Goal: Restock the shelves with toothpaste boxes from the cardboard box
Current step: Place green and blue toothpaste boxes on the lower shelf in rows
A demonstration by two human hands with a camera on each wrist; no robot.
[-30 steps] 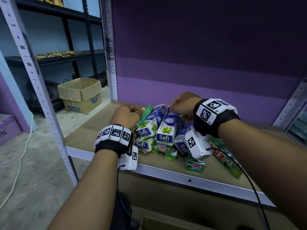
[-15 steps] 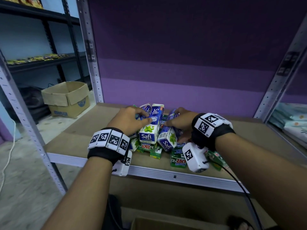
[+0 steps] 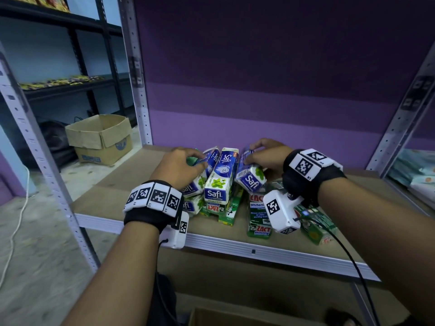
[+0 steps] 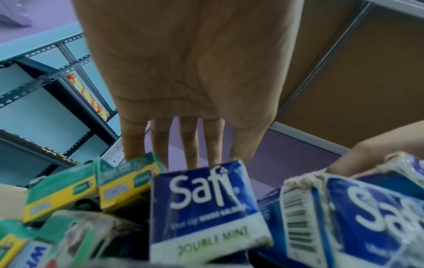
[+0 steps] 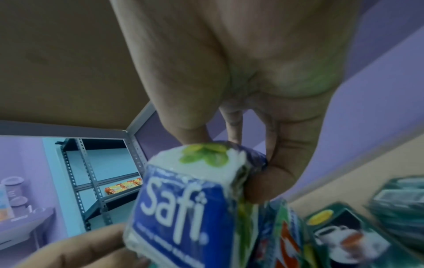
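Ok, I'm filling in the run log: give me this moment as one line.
stage: sorting pile on shelf | left hand: fingers on Safi boxes | right hand: grips tilted Safi box | Zact boxes: lying underneath

Four blue Safi boxes (image 3: 217, 182) are countable, one gripped by the right hand (image 3: 264, 156). Green boxes (image 3: 259, 217) beneath the grip: at least four; overlap hides the exact count. Hands: two.

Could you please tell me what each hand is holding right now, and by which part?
The right hand pinches a blue-and-white Safi toothpaste box by its sides. The left hand rests on another Safi box; its grip cannot be told.
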